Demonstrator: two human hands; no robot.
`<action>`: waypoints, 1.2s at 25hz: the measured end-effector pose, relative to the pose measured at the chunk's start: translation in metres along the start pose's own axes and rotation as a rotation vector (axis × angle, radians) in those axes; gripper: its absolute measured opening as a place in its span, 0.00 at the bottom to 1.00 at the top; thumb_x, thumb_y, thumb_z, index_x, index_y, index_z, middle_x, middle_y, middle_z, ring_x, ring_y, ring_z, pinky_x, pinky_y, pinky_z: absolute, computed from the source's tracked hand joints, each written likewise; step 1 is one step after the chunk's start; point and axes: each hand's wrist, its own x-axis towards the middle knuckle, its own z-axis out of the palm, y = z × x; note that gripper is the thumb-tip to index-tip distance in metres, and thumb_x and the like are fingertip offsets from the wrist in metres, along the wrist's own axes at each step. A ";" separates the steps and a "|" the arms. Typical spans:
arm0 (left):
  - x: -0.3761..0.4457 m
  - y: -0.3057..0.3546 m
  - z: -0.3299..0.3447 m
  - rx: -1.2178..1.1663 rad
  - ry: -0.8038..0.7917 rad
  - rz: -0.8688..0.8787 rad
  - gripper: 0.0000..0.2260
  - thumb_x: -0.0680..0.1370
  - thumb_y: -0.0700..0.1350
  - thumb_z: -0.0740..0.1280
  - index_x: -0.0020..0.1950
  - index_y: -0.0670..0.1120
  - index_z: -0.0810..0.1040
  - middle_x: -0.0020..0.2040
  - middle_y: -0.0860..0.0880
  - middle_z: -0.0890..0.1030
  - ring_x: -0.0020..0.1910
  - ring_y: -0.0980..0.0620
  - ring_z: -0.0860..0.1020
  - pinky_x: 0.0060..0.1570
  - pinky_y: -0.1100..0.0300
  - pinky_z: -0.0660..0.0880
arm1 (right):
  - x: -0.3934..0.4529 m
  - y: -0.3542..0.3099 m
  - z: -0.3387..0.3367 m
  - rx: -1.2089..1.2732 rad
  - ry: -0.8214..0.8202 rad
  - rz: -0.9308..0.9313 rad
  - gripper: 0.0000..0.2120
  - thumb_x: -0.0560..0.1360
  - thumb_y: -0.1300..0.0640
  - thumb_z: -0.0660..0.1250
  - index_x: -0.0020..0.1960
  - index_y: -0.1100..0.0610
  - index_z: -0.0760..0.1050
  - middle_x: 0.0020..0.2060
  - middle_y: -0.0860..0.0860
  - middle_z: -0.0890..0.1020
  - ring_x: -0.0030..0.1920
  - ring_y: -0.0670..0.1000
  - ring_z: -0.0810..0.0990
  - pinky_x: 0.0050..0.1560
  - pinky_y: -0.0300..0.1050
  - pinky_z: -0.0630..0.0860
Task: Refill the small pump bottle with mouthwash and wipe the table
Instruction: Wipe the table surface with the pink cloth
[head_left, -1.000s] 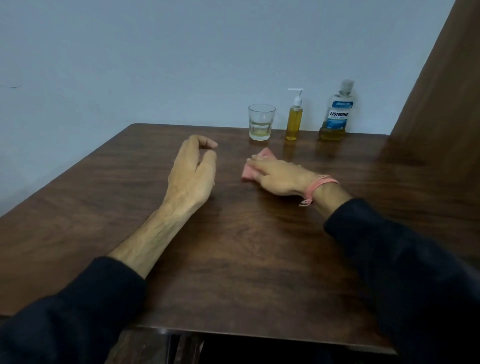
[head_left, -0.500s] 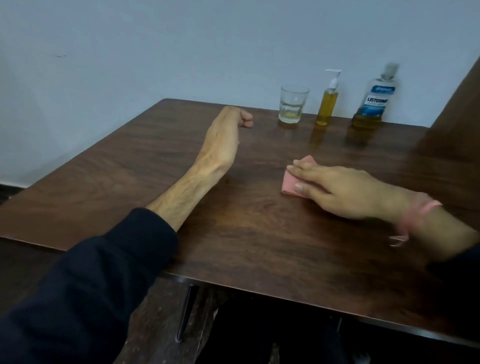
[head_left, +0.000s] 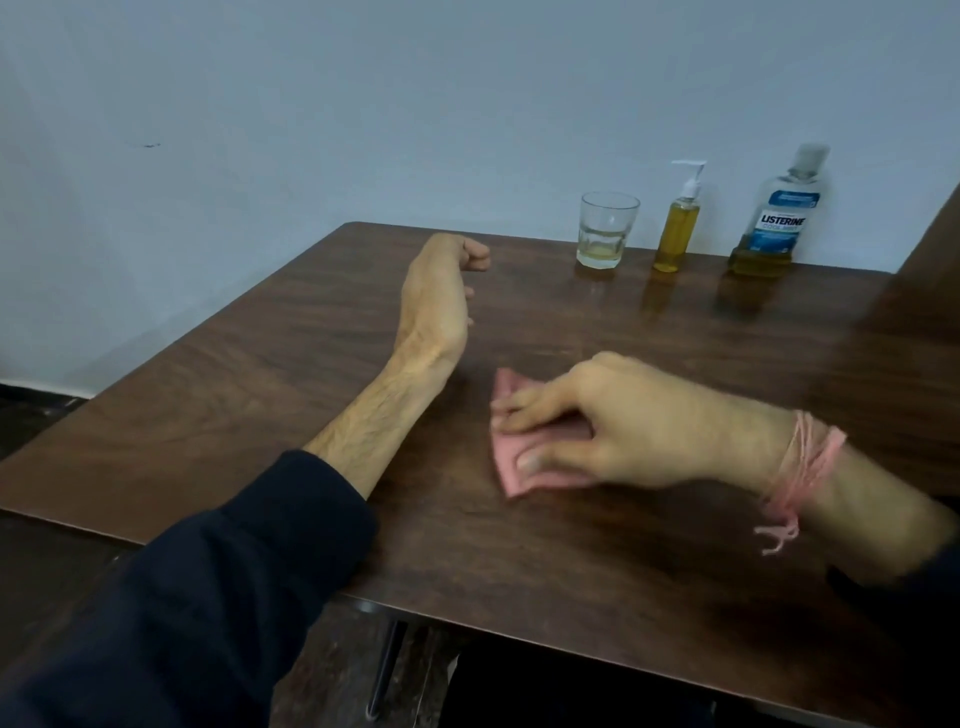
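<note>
My right hand (head_left: 631, 421) presses a folded pink cloth (head_left: 506, 467) flat against the dark wooden table (head_left: 291, 364), thumb and fingers gripping it. My left hand (head_left: 441, 291) rests on its edge on the table to the left, fingers curled in, holding nothing. At the far edge by the wall stands the small pump bottle (head_left: 678, 223), filled with yellow liquid, its white pump on. Right of it is the mouthwash bottle (head_left: 776, 213), with only a little liquid at its bottom.
A drinking glass (head_left: 607, 228) with a shallow layer of pale liquid stands left of the pump bottle. A wooden panel (head_left: 930, 249) rises at the table's right side. The table's near edge runs below my forearms.
My right hand has dragged the pink cloth toward me and a little to the right across the table. My left hand stayed put, fingers curling in. The view swung left.
</note>
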 end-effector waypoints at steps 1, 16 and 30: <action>0.000 0.002 0.001 -0.001 -0.015 0.001 0.18 0.79 0.57 0.55 0.53 0.57 0.84 0.56 0.59 0.88 0.49 0.56 0.79 0.41 0.58 0.77 | 0.006 0.012 -0.005 -0.047 -0.002 0.055 0.27 0.84 0.36 0.67 0.81 0.40 0.74 0.81 0.35 0.73 0.81 0.40 0.71 0.83 0.47 0.68; 0.003 -0.007 0.000 0.160 0.006 0.139 0.12 0.82 0.58 0.63 0.51 0.55 0.83 0.50 0.55 0.88 0.44 0.63 0.80 0.52 0.52 0.81 | 0.042 0.052 -0.025 0.109 -0.045 0.051 0.32 0.76 0.28 0.70 0.77 0.38 0.78 0.76 0.33 0.76 0.69 0.23 0.71 0.71 0.21 0.63; 0.006 -0.011 -0.006 0.506 0.075 0.278 0.08 0.88 0.58 0.64 0.58 0.57 0.80 0.48 0.58 0.84 0.45 0.60 0.81 0.45 0.63 0.73 | 0.169 0.112 -0.011 -0.028 0.041 0.527 0.30 0.93 0.45 0.46 0.91 0.55 0.51 0.91 0.53 0.52 0.90 0.56 0.50 0.89 0.59 0.48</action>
